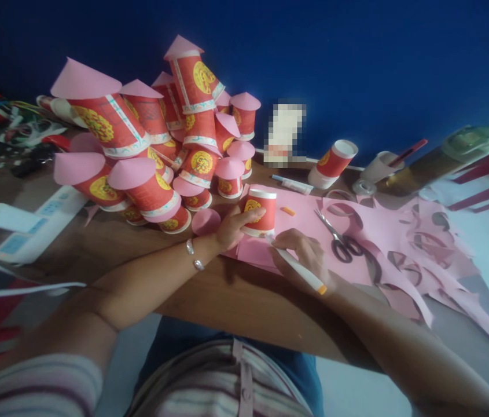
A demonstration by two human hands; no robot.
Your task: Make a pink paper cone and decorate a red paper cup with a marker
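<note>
Head view: we see the red paper cup [265, 215] just above a pink sheet [253, 252] at the near side of the table [209, 295]. Our left hand [229, 228] is curled around its left side, thumb across the printed front, and has firm hold of it. Our right hand [305, 252], just right of the cup and lower, is closed around a white tube [300, 270] with an orange end; the tube's tip is at the cup's lower rim, though we cannot tell whether it touches. A small orange cap [287, 211] lies to the right of the cup.

Just left of the cup lies a loose pink piece [206, 222]. Farther right we have the scissors [339, 242], lying apart a little, and beyond them curling pink offcuts [418, 263].

Left of the cup and behind it stands a big cluster of red cups [201, 162] topped with pink cones [85, 79]. By that measure we judge much of the work done, with the cup in hand only part way: it bears no cone. Behind it to the right, another red cup [333, 162] is also without one, so at least these two seem left.
</note>
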